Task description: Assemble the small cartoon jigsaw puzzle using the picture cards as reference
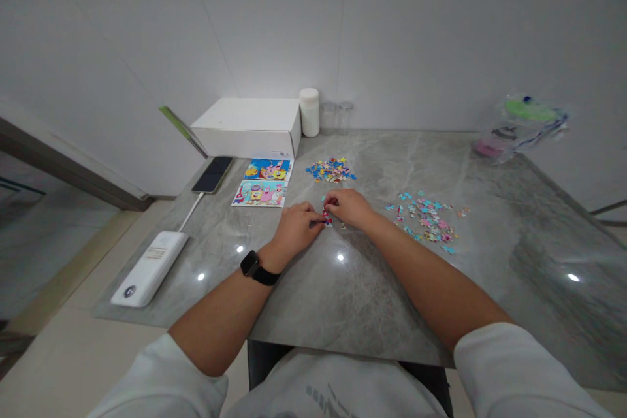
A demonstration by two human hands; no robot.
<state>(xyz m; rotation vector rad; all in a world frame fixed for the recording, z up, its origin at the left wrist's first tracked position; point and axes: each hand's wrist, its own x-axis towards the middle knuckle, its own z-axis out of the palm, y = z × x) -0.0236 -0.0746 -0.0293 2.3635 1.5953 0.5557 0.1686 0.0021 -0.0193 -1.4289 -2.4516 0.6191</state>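
Both hands meet over a few small red and white puzzle pieces point(328, 219) on the grey table. My left hand point(296, 227), with a black watch on its wrist, has its fingers closed at the left edge of these pieces. From the right, my right hand point(349, 207) pinches down on their upper side, its fingertips partly hiding them. One loose piece point(343, 225) lies just below my right hand. A scattered pile of light blue and pink pieces point(431, 219) lies to the right, and a blue and yellow pile point(332, 170) lies behind the hands.
Two cartoon picture cards point(259, 194) lie left of the hands, before a white box point(247, 127). A white bottle point(309, 113) and two clear glasses point(345, 117) stand behind. A phone point(212, 174) is cabled to a white power bank point(149, 269). A plastic bag point(519, 129) sits back right.
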